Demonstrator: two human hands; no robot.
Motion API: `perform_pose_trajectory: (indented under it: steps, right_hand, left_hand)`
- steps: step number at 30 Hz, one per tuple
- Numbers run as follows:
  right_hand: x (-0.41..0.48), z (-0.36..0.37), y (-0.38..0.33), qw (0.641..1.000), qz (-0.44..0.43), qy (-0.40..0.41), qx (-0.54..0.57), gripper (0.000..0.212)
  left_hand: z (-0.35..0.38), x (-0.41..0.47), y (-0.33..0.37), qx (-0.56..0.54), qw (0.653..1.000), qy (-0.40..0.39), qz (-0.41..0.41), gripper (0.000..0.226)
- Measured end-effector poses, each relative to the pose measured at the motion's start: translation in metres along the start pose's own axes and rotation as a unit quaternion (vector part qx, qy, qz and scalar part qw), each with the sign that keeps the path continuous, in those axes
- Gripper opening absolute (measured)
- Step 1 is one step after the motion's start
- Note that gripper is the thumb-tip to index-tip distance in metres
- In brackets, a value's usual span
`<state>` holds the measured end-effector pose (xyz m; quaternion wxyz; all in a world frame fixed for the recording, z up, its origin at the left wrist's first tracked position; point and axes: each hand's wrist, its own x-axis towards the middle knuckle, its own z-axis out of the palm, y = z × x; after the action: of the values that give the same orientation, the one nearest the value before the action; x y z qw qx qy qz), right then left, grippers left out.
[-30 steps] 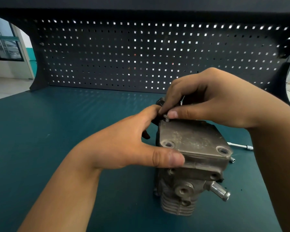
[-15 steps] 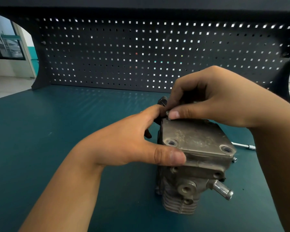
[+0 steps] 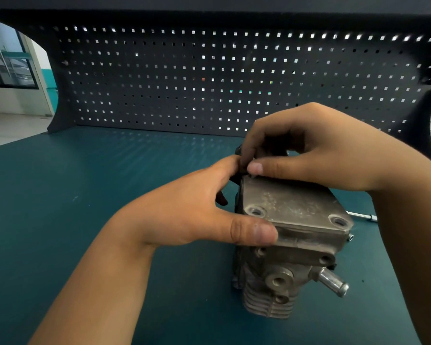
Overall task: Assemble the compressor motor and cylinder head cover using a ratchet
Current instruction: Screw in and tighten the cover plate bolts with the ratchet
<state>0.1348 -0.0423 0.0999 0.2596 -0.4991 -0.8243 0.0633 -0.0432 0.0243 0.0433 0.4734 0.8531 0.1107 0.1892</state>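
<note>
1. Teal bench top (image 3: 85, 220) runs under everything; nearest me a grey finned compressor body (image 3: 269, 302) stands on it, with a shiny stub pipe (image 3: 334, 285) jutting right.
2. On top sits the flat, dull-grey cylinder head cover (image 3: 291, 205). The left hand (image 3: 184, 215) clamps it, thumb on the near edge, fingers at the far side.
3. At the cover's far left corner the right hand (image 3: 316, 150) pinches a small silvery fastener (image 3: 253, 175), mostly hidden.
4. Further right a slim chrome tool shaft (image 3: 361, 215) lies before a black pegboard (image 3: 184, 83).

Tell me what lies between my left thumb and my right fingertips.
Head view: only the bare cylinder head cover, with one empty bolt hole.
</note>
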Motion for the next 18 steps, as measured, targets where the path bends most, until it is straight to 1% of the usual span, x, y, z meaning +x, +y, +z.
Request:
perform_pose_trajectory:
  steps: [5, 12, 16, 18]
  right_hand:
    - [-0.0037, -0.0064, 0.0016, 0.999, 0.017, -0.008, 0.030, 0.013]
    - [-0.0031, -0.0058, 0.0000, 1.000, 0.010, -0.002, 0.026, 0.016]
    - [-0.0017, -0.0041, 0.0017, 1.000, 0.005, 0.009, 0.016, 0.008]
    - [-0.0011, -0.0033, 0.0020, 1.000, 0.004, 0.012, 0.003, 0.010]
  left_hand:
    - [0.0002, -0.0003, -0.0003, -0.009, 1.000, 0.002, -0.001, 0.102]
    - [0.0001, -0.0005, 0.0004, -0.014, 1.000, -0.001, -0.003, 0.102]
    - [-0.0003, -0.0006, -0.0003, -0.011, 1.000, 0.002, -0.010, 0.096]
    - [-0.0005, -0.0006, -0.0007, -0.007, 1.000, 0.005, -0.011, 0.094]
